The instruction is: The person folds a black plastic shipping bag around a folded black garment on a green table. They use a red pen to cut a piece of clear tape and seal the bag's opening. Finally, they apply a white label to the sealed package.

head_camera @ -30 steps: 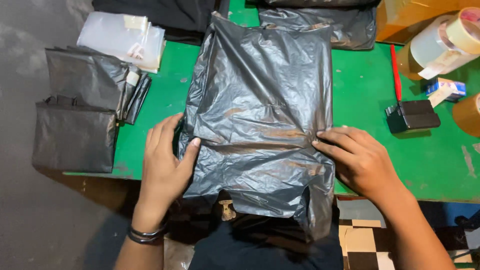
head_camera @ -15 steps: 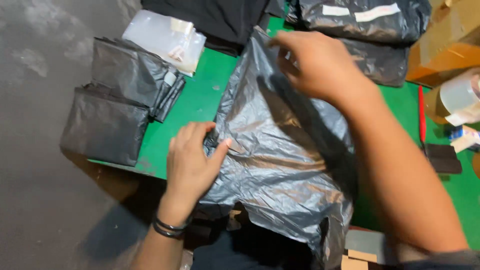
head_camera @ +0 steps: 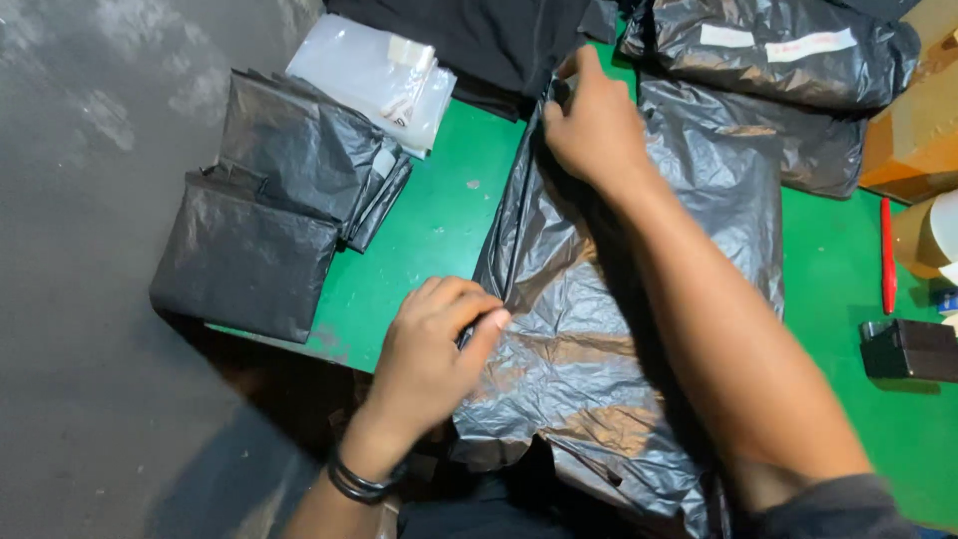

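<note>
Both hands' grip pinching black plastic bag (head_camera: pixel 639 329): L hand (head_camera: pixel 434 344) near edge, R hand (head_camera: pixel 589 120) far edge.

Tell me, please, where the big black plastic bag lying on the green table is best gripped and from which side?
Probably along its left edge: the black plastic bag lies flat and crumpled, with that edge folded up. The left hand pinches it near, the right hand at the far end, both coming from above.

Left hand (head_camera: pixel 429 344) palm-down near the body, fingers (head_camera: pixel 477 321) curled (wrist banded); right hand (head_camera: pixel 591 125) outstretched, pinching.
</note>
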